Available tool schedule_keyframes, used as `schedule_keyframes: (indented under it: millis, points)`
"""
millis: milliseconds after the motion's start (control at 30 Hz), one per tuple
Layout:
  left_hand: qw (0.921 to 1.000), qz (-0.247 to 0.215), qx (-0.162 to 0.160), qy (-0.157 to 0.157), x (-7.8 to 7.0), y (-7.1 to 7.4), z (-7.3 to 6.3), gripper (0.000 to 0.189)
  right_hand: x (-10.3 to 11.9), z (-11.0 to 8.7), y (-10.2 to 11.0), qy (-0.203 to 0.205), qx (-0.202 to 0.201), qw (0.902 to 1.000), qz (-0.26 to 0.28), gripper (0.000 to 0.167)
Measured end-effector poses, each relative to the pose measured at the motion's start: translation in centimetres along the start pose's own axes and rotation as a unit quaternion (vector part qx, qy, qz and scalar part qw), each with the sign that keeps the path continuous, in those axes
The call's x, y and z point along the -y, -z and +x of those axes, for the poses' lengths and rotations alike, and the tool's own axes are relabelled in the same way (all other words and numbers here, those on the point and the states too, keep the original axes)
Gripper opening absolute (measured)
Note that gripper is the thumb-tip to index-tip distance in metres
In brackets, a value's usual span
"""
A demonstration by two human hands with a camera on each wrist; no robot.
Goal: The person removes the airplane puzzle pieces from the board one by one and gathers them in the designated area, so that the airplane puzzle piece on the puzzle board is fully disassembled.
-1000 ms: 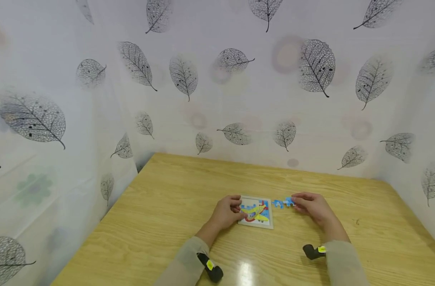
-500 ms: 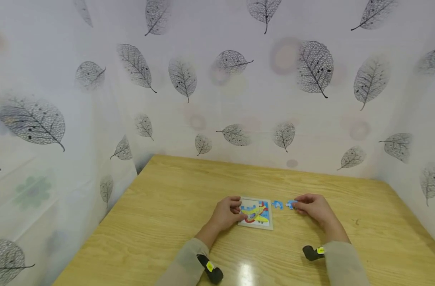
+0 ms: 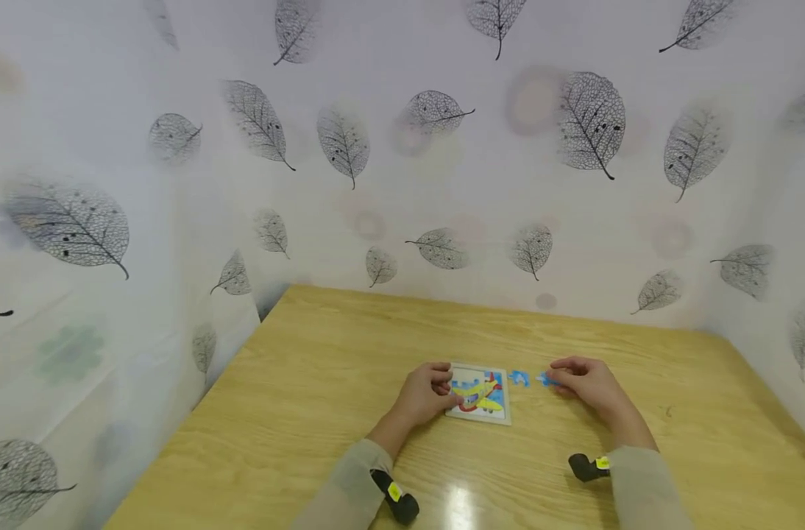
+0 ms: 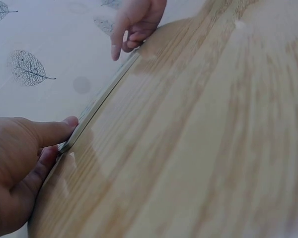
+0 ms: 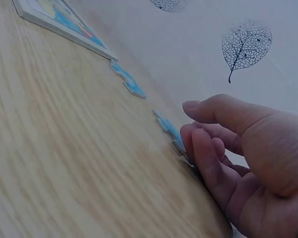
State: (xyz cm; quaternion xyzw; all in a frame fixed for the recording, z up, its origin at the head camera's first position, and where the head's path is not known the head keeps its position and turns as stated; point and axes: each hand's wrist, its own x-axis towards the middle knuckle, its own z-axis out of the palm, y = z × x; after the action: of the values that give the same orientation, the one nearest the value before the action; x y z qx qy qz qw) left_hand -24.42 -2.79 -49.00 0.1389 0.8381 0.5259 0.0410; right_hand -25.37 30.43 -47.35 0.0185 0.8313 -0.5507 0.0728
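Note:
My left hand grips the left side of a small framed jigsaw puzzle, thumb on the frame's edge and fingers by its far left corner. The picture in it is a yellow and red airplane on blue, with a bare pale patch at the upper left. Right of the frame, a loose blue puzzle piece lies flat on the table. Another blue piece lies further right, at the fingertips of my right hand. In the right wrist view, the thumb is raised apart from this piece, while the bent fingers hide its near end.
The wooden table is backed by a pale cloth printed with dark leaf skeletons, which also hangs at both sides. A black wrist camera sits on the left sleeve, and another black camera on the right.
The right-hand blue piece has shifted slightly right and toward me, away from the other piece, along with my right hand. My left hand and the framed puzzle keep their place.

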Motion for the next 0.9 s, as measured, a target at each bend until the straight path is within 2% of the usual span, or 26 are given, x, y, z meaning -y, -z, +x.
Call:
schedule_keyframes:
  millis: [133,300,433,600,733,900]
  points:
    - [1.0000,0.001,0.003,0.002,0.0,-0.3,0.0,0.055,0.2,-0.2,0.2,-0.002,0.006,0.9999,0.011,0.054]
    - [1.0000,-0.002,0.005,0.002,0.1,-0.6,0.2,0.058,1.6,-0.3,-0.5,0.014,0.015,0.9997,-0.012,0.051]
    - [1.0000,-0.005,0.003,0.001,0.2,-0.5,0.2,0.059,3.1,-0.1,-1.9,0.030,0.066,0.9973,-0.011,0.047]
    - [1.0000,-0.005,0.002,0.001,0.1,-0.4,0.2,0.058,4.2,0.4,-3.9,0.024,0.120,0.9925,0.006,0.046]
    - [1.0000,-0.002,0.001,0.004,0.2,-0.3,0.2,0.056,4.8,0.6,-5.4,0.025,0.149,0.9884,0.017,0.044]
    - [1.0000,0.001,-0.001,0.003,0.2,-0.1,0.1,0.053,5.3,1.0,-7.0,0.023,0.160,0.9868,0.009,0.038]
